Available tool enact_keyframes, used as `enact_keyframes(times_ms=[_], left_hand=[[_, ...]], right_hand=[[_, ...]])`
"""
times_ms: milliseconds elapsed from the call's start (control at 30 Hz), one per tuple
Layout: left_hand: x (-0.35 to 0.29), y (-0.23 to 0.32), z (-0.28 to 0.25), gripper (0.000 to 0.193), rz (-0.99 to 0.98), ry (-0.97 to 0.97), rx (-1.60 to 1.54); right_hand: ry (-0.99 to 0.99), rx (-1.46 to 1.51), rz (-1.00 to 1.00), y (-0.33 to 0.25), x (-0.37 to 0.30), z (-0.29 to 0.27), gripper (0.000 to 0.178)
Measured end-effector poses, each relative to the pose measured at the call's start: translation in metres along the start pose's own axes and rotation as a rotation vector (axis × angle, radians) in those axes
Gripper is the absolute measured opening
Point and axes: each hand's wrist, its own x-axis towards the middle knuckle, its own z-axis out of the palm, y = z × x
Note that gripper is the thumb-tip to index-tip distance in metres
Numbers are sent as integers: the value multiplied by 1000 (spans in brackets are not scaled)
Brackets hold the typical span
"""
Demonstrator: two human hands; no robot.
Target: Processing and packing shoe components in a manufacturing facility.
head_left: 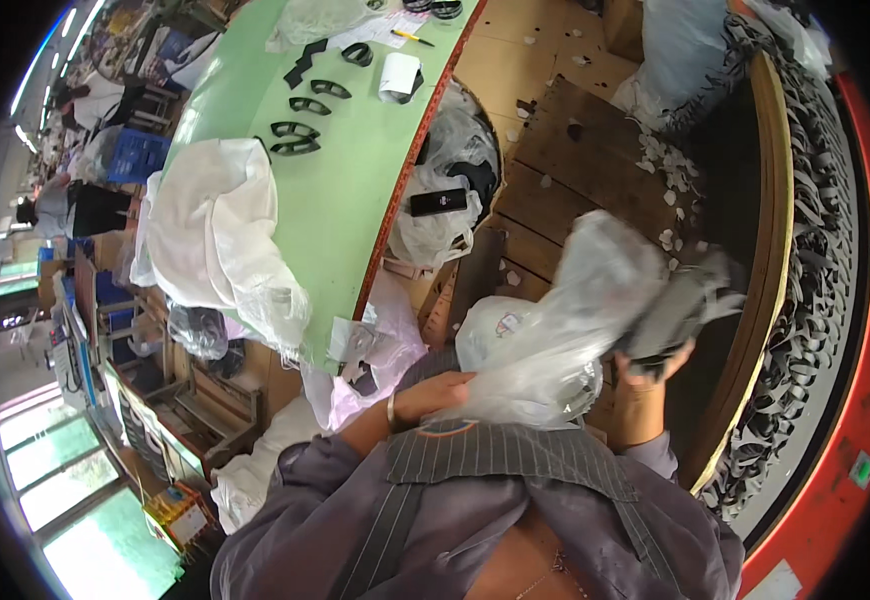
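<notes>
My left hand (435,396) is closed on the edge of a clear plastic bag (545,335), which stretches up and to the right in front of my body. To the right of it, my right hand (655,368) grips a bundle of dark grey strips (673,318). The bundle is smeared by motion, and its exact kind is hard to make out. Its left side is close to the bag; whether they touch I cannot tell. Below the bag, a white plastic sack (490,325) rests near my lap.
At left stands a green table (330,215) with black curved pieces (296,138), a white cloth bundle (217,215) and a yellow pen (412,37). A black phone (438,202) lies on plastic bags beside it. A wooden rail (777,200) and many grey strips (820,250) line the right.
</notes>
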Motion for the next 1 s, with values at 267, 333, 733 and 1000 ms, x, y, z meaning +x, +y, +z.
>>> enact_keyframes(times_ms=[267,333,733,1000], left_hand=[[45,10,-4,39,-5,-26,279],[41,10,-15,43,53,111,300],[-57,-11,-146,43,-99,458,4],[-93,-62,-145,25,420,1001,430]], right_hand=[[199,10,-623,-123,69,-9,50],[322,-53,-608,-138,90,-8,59],[-1095,-1136,874,244,224,239,67],[-1642,-1818,938,580,109,275,81]])
